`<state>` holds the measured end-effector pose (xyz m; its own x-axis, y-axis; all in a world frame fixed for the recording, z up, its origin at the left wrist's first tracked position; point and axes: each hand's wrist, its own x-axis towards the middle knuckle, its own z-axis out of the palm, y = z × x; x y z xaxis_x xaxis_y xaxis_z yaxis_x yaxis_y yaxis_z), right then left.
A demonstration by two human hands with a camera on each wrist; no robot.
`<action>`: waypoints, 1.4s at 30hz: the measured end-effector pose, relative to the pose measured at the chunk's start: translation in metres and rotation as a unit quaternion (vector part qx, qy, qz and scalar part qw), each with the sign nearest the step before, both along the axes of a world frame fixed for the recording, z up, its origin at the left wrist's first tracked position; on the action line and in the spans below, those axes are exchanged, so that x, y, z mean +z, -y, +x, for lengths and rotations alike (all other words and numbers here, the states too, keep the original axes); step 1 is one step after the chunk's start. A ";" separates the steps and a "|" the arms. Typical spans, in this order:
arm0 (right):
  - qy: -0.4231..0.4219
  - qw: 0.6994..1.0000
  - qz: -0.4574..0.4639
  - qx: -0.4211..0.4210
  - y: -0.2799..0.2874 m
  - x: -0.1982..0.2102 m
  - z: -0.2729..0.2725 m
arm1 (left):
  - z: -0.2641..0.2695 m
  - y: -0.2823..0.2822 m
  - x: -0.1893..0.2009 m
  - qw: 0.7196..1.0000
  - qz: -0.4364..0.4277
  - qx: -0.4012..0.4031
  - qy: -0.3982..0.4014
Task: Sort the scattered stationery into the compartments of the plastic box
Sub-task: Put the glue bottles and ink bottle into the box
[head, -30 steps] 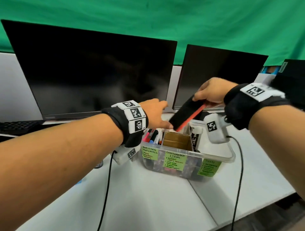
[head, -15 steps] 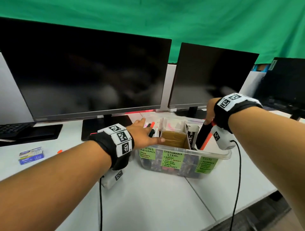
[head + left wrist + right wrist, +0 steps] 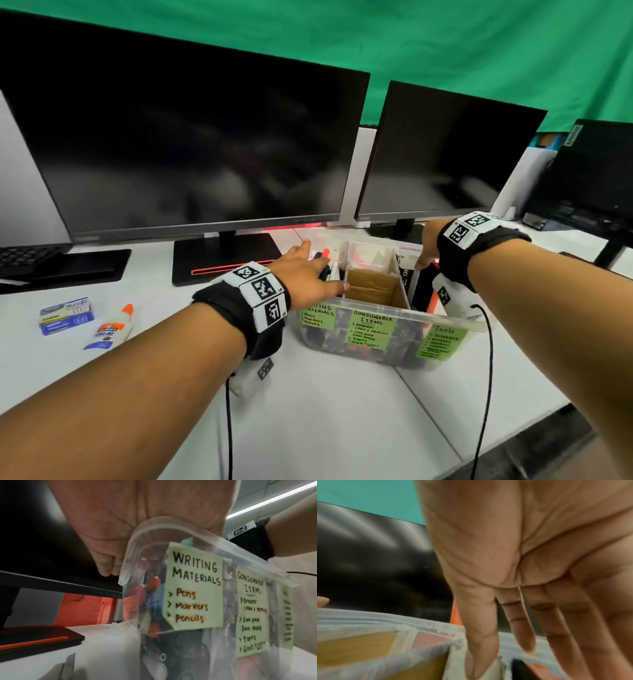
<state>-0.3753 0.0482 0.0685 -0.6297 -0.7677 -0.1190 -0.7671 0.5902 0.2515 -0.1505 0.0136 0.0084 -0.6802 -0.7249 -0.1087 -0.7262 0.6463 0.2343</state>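
While head cam hides palms, wrist cams show both grips slack: left hand [image 3: 137,513] & right hand [image 3: 522,561] over box [image 3: 394,310].

Monitors [image 3: 191,144] crowd behind box [image 3: 383,310]; front desk [image 3: 325,411] seemingly open
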 end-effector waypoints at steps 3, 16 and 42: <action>0.015 0.998 -0.054 0.012 -0.009 0.012 0.021 | 0.001 0.003 0.000 0.999 0.020 -0.007 -0.032; -0.014 0.939 -0.140 0.314 -0.005 0.029 0.170 | 0.153 0.047 0.029 0.988 -0.059 0.144 0.016; 0.109 0.955 0.053 0.271 0.036 -0.119 0.238 | 0.263 0.113 -0.078 0.941 -0.034 0.233 0.245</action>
